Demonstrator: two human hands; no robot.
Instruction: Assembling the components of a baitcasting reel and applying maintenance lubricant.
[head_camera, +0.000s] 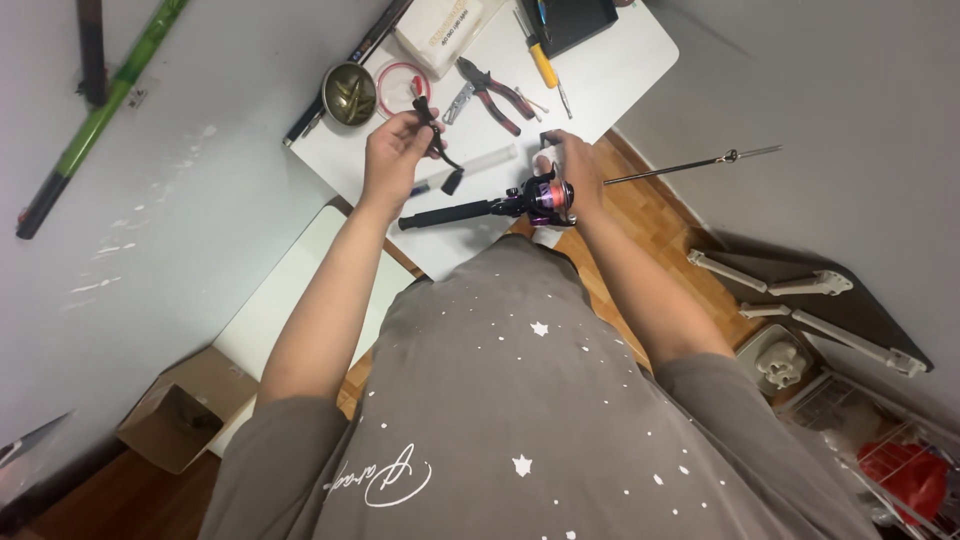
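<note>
Near the table's (620, 70) far left corner, a round metal bowl (349, 94) holds brass-coloured pieces, a clear round dish (401, 88) just beside it. The left hand (395, 150) pinches a black crank handle (437, 140) above the table. Red-handled pliers (490, 95) lie beyond. The right hand (575, 170) grips a purple spinning reel (547, 198) on its black rod handle (450, 213) over the near edge.

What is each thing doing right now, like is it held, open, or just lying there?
Left hand: fingers closed on the black reel handle, raised.
Right hand: gripping the fishing reel.
Fishing rod: held level above the white table.
Pliers: lying open.
Metal bowl: upright, holding small parts.
Cardboard box: open.
</note>
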